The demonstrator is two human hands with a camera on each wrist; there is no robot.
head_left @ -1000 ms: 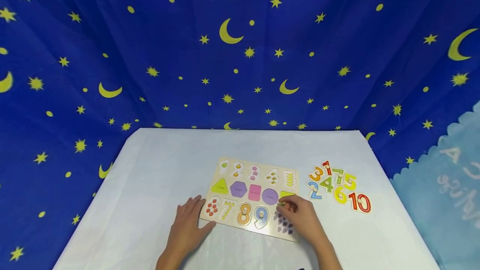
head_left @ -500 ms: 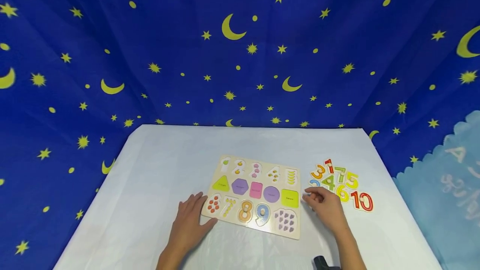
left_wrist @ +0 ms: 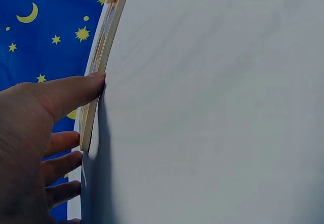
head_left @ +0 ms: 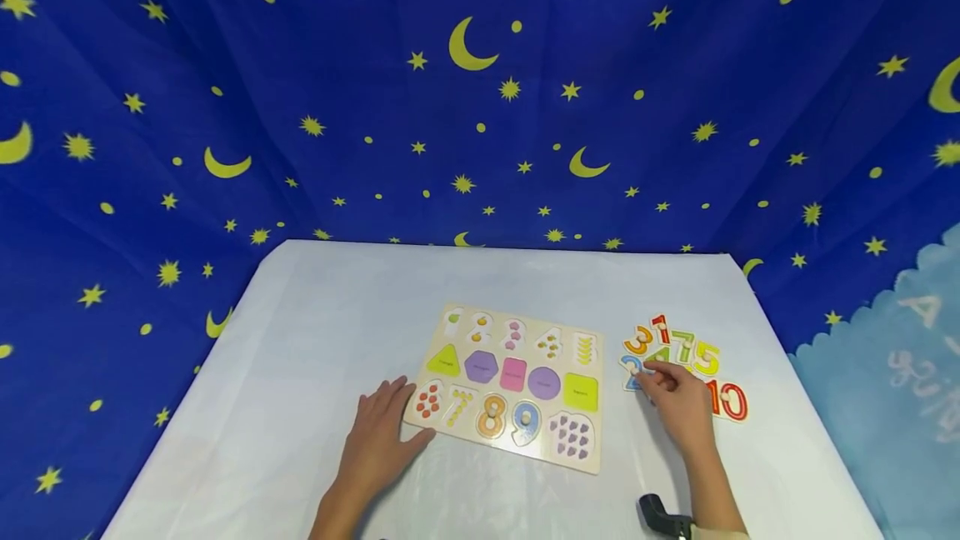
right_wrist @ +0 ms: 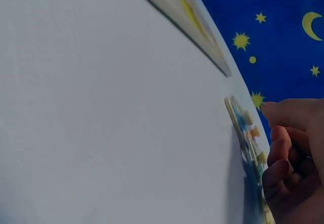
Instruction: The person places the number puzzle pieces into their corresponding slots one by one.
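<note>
A wooden number puzzle board [head_left: 540, 454] lies flat on the table, with an orange 8 [head_left: 491, 417] and a blue 9 [head_left: 526, 423] set into it. At its lower left corner rests my left hand [head_left: 378, 444], fingers spread; the left wrist view shows the thumb touching the board's edge [left_wrist: 104, 57]. My right hand [head_left: 682, 407] hovers over loose knobbed number pieces, thumb and fingertips near the blue 2 [head_left: 632, 375] and green 4 [head_left: 657, 353]. In the right wrist view its fingers are loosely curled above the pieces [right_wrist: 243, 133], nothing held. The 6 is hidden behind it.
Around the right hand lie an orange 3 [head_left: 638, 341], a red 1 [head_left: 660, 329], a green 7 [head_left: 682, 347], a yellow 5 [head_left: 706, 358] and a red 10 [head_left: 731, 401]. A blue star-patterned cloth [head_left: 337, 90] stands behind the white table [head_left: 337, 307].
My right hand has moved off the board's right side, rightward to the loose pieces, uncovering the yellow square and the purple grape recess. The left hand has stayed at the board's corner.
</note>
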